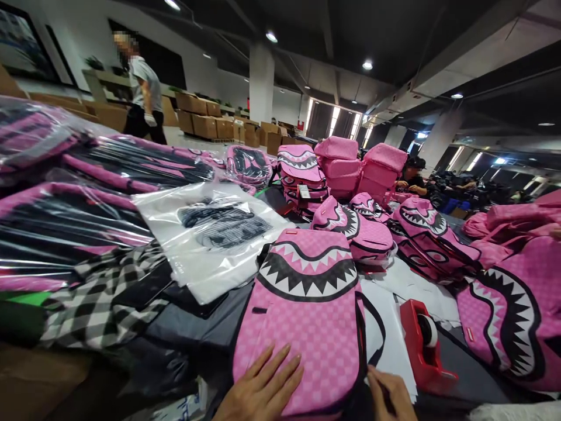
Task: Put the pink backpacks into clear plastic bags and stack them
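Note:
A pink checkered backpack (307, 327) with a black-and-white toothed mouth print lies face up in front of me. My left hand (263, 386) rests flat on its lower front, fingers stretched out. At the backpack's lower right edge, my right hand (388, 394) has its fingers curled where a black strap (379, 324) comes down; its grip is partly hidden. Beyond the backpack's left top corner are white plastic bags (210, 263) with dark print. A red tape dispenser (423, 351) stands to the right of my right hand, beside white paper sheets (385, 313).
Plastic-wrapped pink and black backpacks (65, 228) are piled at left, near a black-and-white checked cloth (103, 298). More toothed pink bags (425, 234) stand behind and at right. One person (144, 88) is upright at far left; another (414, 175) is behind the bags. Cardboard boxes (204, 117) are stacked farther back.

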Motion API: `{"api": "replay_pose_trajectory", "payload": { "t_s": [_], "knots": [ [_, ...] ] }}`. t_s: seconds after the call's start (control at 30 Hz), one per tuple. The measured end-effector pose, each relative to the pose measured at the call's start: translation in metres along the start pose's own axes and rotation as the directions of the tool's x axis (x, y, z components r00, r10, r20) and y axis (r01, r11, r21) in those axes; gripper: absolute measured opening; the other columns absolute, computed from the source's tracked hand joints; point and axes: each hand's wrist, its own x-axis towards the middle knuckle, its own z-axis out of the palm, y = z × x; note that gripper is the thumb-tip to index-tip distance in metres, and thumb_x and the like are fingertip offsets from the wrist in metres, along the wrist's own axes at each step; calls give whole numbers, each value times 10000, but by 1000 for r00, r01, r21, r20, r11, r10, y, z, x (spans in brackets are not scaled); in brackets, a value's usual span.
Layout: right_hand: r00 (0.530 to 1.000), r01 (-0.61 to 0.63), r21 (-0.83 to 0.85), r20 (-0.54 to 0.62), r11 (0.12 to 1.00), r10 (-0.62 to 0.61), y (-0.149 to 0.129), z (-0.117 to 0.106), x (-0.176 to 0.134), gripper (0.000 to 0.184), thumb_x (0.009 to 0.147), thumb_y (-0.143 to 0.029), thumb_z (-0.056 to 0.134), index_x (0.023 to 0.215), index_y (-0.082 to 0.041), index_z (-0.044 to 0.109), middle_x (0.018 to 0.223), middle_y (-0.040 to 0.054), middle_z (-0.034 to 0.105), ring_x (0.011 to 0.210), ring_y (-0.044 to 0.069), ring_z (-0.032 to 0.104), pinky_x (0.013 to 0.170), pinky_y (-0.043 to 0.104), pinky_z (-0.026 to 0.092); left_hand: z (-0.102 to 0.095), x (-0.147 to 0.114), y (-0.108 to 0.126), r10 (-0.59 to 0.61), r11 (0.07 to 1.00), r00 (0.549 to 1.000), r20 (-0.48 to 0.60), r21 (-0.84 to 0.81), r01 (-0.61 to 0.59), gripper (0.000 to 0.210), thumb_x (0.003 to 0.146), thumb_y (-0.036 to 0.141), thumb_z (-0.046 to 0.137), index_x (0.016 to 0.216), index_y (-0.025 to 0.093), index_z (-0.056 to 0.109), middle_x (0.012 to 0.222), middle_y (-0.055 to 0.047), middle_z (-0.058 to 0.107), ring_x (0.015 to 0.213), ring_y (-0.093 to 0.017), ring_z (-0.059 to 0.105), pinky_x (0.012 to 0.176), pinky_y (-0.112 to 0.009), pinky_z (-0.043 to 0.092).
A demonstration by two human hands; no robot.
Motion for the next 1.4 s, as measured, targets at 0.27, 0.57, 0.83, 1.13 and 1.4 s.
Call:
{"api": "replay_pose_trajectory", "payload": {
  "t_s": [0.27,0.57,0.83,1.13,1.4],
  "knots": [
    [927,-286,-26,245,958,284,21,82,154,784,664,-928,473,761,-179,684,719,83,677,682,235,620,653,365,516,-12,18,-16,-22,978,1000,2,-209,22,483,1072,447,296,1418,208,534,1419,-57,606,1350,-217,495,1193,-398,344],
    [719,667,-66,316,742,-619,-41,35,16,304,923,-293,608,1222,-266,656,1058,69,729,961,236,676,879,368,480,-5,31,-134,-157,938,743,651,-138,319,148,984,282,564,932,154,615,950,-82,653,871,-230,567,808,-361,448],
    [800,444,57,423,894,-425,-59,69,40,281,802,-53,612,928,-275,730,833,-5,705,785,168,643,761,328,439,-55,44,-92,243,950,812,530,-301,-87,198,894,106,601,721,199,574,662,-6,593,623,-190,482,633,-361,342],
    [961,-70,71,274,995,48,15,24,-2,279,914,-243,564,1177,-232,659,1128,66,701,1061,209,659,941,367,541,-41,63,27,-164,934,967,196,-284,216,76,937,195,560,987,156,602,799,-31,669,706,-181,605,644,-299,471],
    [952,-136,78,287,988,109,35,60,-48,299,910,-197,422,1136,-219,616,999,64,705,945,200,694,821,328,587,26,81,92,-215,872,717,663,-201,447,234,876,185,685,1093,147,604,882,-43,751,714,-226,733,591,-307,550]
  ]
}}
